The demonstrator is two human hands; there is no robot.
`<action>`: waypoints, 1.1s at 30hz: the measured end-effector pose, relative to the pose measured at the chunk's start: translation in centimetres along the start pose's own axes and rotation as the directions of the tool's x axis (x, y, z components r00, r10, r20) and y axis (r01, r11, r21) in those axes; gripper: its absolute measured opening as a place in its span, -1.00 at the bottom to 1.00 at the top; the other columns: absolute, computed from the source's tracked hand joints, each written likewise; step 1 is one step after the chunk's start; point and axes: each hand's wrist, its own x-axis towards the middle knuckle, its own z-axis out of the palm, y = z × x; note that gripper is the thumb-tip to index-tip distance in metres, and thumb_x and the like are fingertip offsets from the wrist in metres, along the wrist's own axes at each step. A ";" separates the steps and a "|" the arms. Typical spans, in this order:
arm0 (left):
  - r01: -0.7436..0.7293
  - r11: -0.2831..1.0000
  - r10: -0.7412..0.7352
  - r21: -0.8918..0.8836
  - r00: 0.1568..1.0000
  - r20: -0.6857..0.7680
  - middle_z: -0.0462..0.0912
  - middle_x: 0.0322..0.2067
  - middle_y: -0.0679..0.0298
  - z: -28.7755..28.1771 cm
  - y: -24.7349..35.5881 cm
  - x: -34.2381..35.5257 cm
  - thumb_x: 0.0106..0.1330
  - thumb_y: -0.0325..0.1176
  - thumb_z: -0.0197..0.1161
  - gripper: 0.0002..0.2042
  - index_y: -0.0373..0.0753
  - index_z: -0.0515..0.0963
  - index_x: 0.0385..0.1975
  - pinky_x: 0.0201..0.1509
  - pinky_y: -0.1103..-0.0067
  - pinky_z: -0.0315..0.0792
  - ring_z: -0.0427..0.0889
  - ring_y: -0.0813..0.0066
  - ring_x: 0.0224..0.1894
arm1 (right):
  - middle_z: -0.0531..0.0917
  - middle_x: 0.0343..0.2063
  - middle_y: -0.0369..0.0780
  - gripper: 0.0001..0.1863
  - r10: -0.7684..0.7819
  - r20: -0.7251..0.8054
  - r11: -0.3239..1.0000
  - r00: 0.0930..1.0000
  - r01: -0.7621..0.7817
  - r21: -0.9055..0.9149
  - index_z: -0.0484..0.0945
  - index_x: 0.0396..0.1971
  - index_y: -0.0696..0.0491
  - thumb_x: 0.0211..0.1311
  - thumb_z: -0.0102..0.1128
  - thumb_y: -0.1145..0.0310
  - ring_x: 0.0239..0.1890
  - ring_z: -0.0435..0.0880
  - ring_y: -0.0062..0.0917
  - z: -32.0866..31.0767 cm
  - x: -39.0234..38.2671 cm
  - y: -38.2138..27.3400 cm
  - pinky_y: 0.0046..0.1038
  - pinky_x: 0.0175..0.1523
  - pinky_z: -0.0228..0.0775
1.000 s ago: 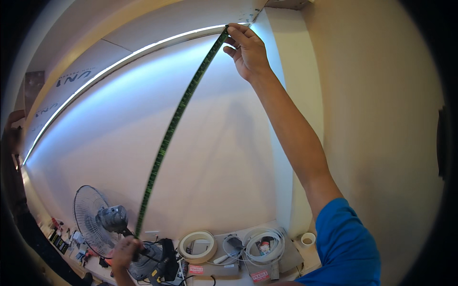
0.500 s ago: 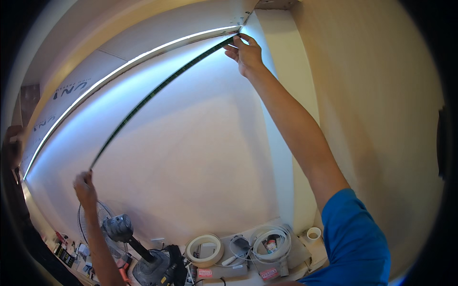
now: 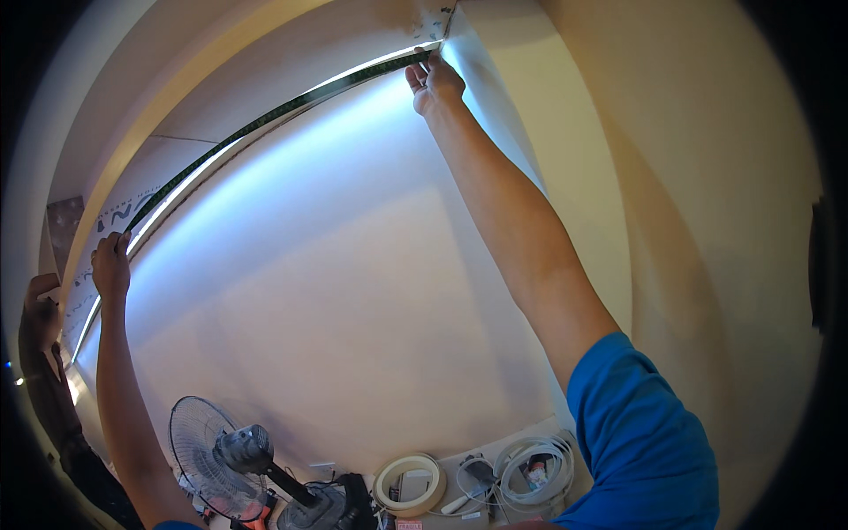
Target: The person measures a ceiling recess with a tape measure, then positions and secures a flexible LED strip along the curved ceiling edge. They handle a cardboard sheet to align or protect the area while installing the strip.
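Observation:
A long dark green patterned strip (image 3: 269, 118) runs across the ceiling recess, overlapping much of the lit white light line (image 3: 87, 325). My left hand (image 3: 111, 263) is raised at the upper left, closed on the strip's left end. My right hand (image 3: 435, 85) is up near the upper-right corner, pinching the other end, with some lower fingers loosely bent. Whether the strip touches the recess, I cannot tell.
Another person (image 3: 49, 380) in dark clothing stands at the far left, arm raised. Below are a grey fan (image 3: 247, 450), a tape roll (image 3: 384, 481), coiled translucent tubing (image 3: 503, 468) and tools. Plain walls (image 3: 724, 221) enclose the right side.
My left hand has risen and moved left, bringing the strip from a steep diagonal up across the lit recess. My right hand remains high near the corner, still holding its end.

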 end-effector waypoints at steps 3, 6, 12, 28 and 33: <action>0.050 0.999 -0.050 0.006 0.999 0.007 0.67 -0.22 0.13 1.0 0.5 0.7 0.48 0.01 0.15 -0.67 -0.15 0.64 -0.24 -0.04 0.10 0.48 0.59 -0.04 -0.13 | 0.73 -0.19 -0.25 -0.75 0.007 0.052 0.995 0.999 -0.012 0.096 0.46 0.13 0.07 0.58 0.00 0.34 -0.27 0.65 -0.55 0.1 1.3 0.6 -0.30 0.04 0.53; 0.060 0.998 -0.062 0.024 0.997 0.051 0.68 -0.22 0.12 1.6 2.0 0.6 0.50 0.01 0.12 -0.66 -0.13 0.65 -0.23 -0.04 0.08 0.49 0.60 -0.05 -0.11 | 0.74 -0.20 -0.25 -0.76 -0.020 0.081 0.995 0.997 0.012 0.099 0.48 0.10 0.06 0.60 -0.04 0.30 -0.26 0.66 -0.60 0.1 2.1 1.0 -0.31 0.08 0.52; 0.138 0.989 -0.146 0.056 0.977 0.157 0.72 -0.14 0.11 3.5 3.0 1.9 0.49 0.08 0.09 -0.61 -0.10 0.67 -0.20 0.01 0.06 0.50 0.63 -0.09 -0.07 | 0.63 -0.28 -0.31 -0.75 0.025 0.066 1.000 0.998 -0.025 0.006 0.50 0.08 0.04 0.57 -0.04 0.31 -0.28 0.58 -0.57 0.8 3.2 1.3 -0.33 0.11 0.46; 0.246 0.969 -0.244 0.021 0.938 0.245 0.73 -0.05 0.02 6.7 6.4 3.6 0.51 0.16 -0.02 -0.52 -0.08 0.68 -0.05 0.13 0.05 0.49 0.65 -0.14 0.05 | 0.58 -0.45 -0.48 -0.82 -0.041 0.048 0.988 0.998 0.033 0.150 0.57 -0.13 -0.16 0.60 -0.06 0.27 -0.37 0.55 -0.69 -0.4 6.7 3.0 -0.33 0.20 0.33; 0.250 0.967 -0.254 0.051 0.923 0.288 0.71 -0.01 0.02 9.4 4.3 4.8 0.51 0.18 -0.03 -0.51 -0.06 0.65 0.02 0.15 0.07 0.48 0.64 -0.15 0.06 | 0.58 -0.47 -0.46 -0.85 -0.017 0.004 0.987 1.000 0.016 0.159 0.55 -0.16 -0.12 0.56 -0.04 0.37 -0.37 0.57 -0.70 -0.1 6.1 3.6 -0.34 0.19 0.33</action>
